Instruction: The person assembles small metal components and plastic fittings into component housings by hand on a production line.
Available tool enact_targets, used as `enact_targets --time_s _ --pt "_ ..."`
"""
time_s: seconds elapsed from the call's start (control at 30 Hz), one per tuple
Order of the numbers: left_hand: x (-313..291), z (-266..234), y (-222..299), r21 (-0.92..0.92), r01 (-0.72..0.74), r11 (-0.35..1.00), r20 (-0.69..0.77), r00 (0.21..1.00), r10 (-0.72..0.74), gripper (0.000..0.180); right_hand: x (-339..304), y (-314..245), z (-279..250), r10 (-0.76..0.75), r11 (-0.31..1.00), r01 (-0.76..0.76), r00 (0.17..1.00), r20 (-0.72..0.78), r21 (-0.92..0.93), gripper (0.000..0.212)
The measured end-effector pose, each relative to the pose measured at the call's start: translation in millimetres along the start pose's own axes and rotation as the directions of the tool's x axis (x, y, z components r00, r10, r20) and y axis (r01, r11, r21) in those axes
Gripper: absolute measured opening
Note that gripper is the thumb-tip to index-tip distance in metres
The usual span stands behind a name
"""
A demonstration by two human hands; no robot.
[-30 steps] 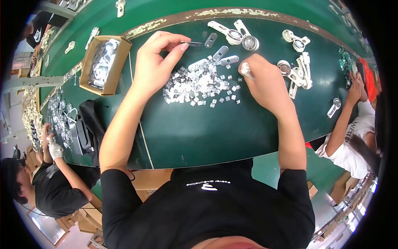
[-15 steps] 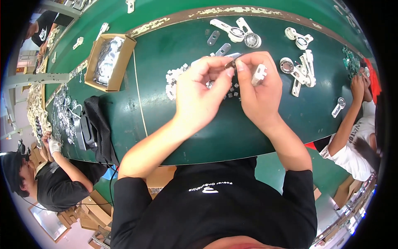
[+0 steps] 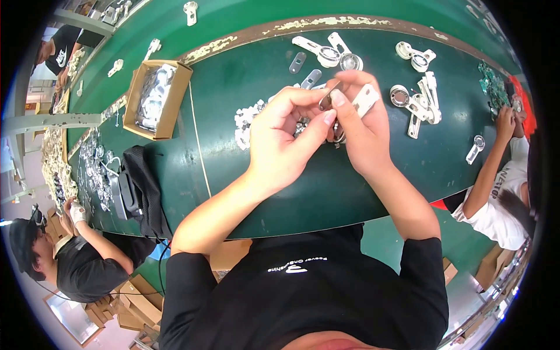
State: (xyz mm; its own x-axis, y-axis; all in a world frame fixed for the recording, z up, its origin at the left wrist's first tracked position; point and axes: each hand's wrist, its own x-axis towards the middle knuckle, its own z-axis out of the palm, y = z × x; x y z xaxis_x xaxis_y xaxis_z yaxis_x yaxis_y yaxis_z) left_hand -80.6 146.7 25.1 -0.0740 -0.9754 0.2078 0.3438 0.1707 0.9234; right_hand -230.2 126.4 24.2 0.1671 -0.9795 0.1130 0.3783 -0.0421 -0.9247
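Observation:
Both my hands are raised over the green table, close together at its middle. Between the fingertips of my left hand is a small, dark, shiny metal plate. My right hand has its thumb at that plate too, and its fingers close round a white plastic arm-shaped part that sticks out beside the thumb. The lower end of the white part is hidden by the hand. Under and left of my hands lies a pile of small white pieces, partly covered by my left hand.
Grey oval plates lie beyond my hands, near white parts with round heads. More such parts lie to the right. An open cardboard box and a black cloth are on the left. Co-workers sit at both sides.
My right hand has turned, so the white part shows longer and flatter. The metal plate is tilted into clearer view between my fingertips. The whole view has shifted slightly.

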Motion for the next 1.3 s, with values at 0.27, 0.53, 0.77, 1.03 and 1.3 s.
enact_targets --time_s 0.27,0.53,0.77,1.03,1.3 --pt "5 -5 10 0.083 0.008 0.997 0.016 1.0 -0.01 0.014 1 1 -2 0.265 0.918 -0.285 0.958 0.106 0.277 0.013" --pt "27 -17 8 -0.048 -0.03 0.998 -0.162 0.987 0.022 0.011 7 -20 -16 0.51 0.84 -0.52 0.854 0.101 0.154 0.041" --pt "32 -40 21 0.06 0.309 0.949 -0.038 0.951 -0.307 0.029 14 -38 -36 0.441 0.882 -0.419 0.895 0.065 -0.214 0.033" --pt "26 -39 25 0.14 0.499 0.855 0.049 0.859 -0.509 0.033 15 -42 -41 0.15 0.84 -0.032 0.973 0.176 -0.542 0.043" --pt "24 -33 27 0.163 0.561 0.811 0.146 0.799 -0.583 0.035 20 -47 -57 0.146 0.965 -0.091 0.966 0.215 -0.248 0.036"
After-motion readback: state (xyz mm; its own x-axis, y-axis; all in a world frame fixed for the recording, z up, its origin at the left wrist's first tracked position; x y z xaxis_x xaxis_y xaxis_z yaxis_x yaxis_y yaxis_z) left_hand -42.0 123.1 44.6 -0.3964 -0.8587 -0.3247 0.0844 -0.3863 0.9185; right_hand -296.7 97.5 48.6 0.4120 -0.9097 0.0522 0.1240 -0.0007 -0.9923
